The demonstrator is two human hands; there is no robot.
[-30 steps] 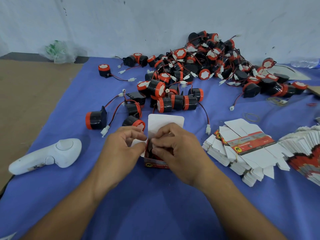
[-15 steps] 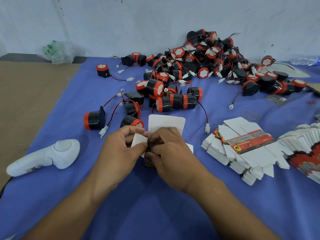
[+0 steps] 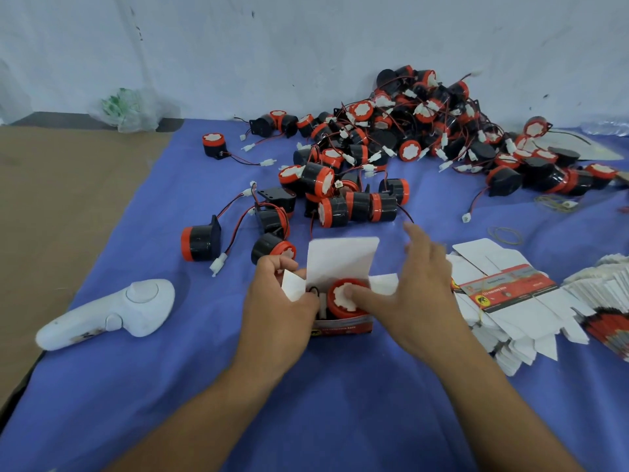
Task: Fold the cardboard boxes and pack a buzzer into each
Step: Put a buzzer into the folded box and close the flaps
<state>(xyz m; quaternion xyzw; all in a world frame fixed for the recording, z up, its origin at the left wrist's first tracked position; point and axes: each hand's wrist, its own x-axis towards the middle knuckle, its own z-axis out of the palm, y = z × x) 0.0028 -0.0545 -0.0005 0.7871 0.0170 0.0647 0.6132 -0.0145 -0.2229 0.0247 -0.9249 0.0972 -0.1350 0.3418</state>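
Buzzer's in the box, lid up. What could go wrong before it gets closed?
1. The wire loops up beside the buzzer at the left side of the box; a flap may pinch it.
2. The buzzer seems to stand above the front wall under the thumb of the right hand, so the lid may not tuck shut.
3. The left hand holds only the side flap; a hard push could crease it.
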